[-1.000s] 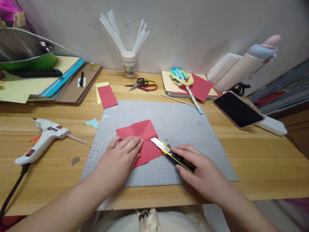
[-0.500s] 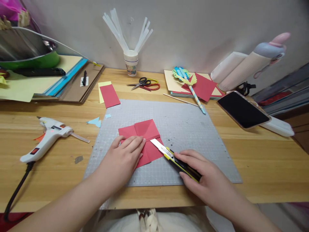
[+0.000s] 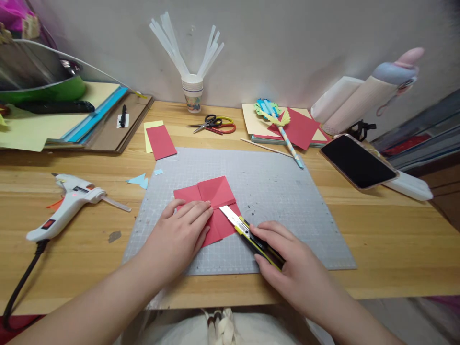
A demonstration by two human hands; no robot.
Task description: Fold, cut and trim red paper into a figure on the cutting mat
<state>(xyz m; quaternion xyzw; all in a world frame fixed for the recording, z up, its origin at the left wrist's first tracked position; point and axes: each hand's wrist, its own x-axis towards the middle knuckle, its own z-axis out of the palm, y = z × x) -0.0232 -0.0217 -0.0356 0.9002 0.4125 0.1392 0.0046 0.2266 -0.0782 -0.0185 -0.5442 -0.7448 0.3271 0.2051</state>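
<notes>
A folded red paper (image 3: pixel 215 194) lies on the grey cutting mat (image 3: pixel 280 201) in the middle of the wooden desk. My left hand (image 3: pixel 179 235) lies flat on the paper's near left part, fingers stretched out and pressing it down. My right hand (image 3: pixel 287 261) is closed around a yellow and black utility knife (image 3: pixel 247 232). The knife's extended blade rests on the red paper just right of my left fingertips, pointing up and left.
A white glue gun (image 3: pixel 68 201) with a black cord lies left of the mat. Scissors (image 3: pixel 213 124), a cup of glue sticks (image 3: pixel 192 93), red and yellow paper strips (image 3: pixel 158 139), paper stacks and a phone (image 3: pixel 354 160) ring the mat. Blue scraps (image 3: pixel 138 180) lie nearby.
The knife and my right hand have slid slightly down and left along the red paper. My left hand stays pressed on the paper.
</notes>
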